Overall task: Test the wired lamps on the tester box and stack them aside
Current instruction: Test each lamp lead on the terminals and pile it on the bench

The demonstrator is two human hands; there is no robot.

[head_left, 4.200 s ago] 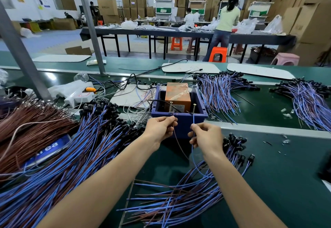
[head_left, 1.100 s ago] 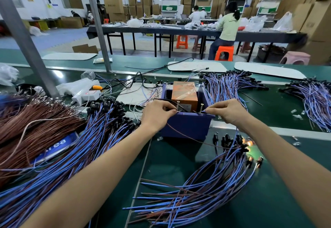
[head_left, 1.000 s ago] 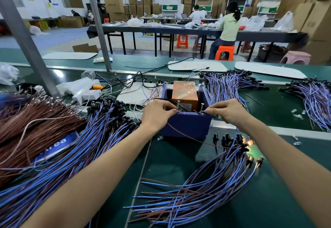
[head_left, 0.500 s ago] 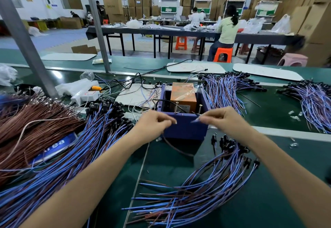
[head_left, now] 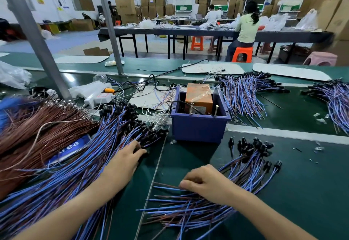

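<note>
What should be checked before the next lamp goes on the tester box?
1. Both contact pins on the tester box bare: ok.
2. Left hand at the left lamp pile: ok, it touches lamp heads.
3. One lamp singled out: cannot tell.
4. Right hand free: not ok, it lies on the right bundle's wire ends.
5. Tester box powered: cannot tell.
</note>
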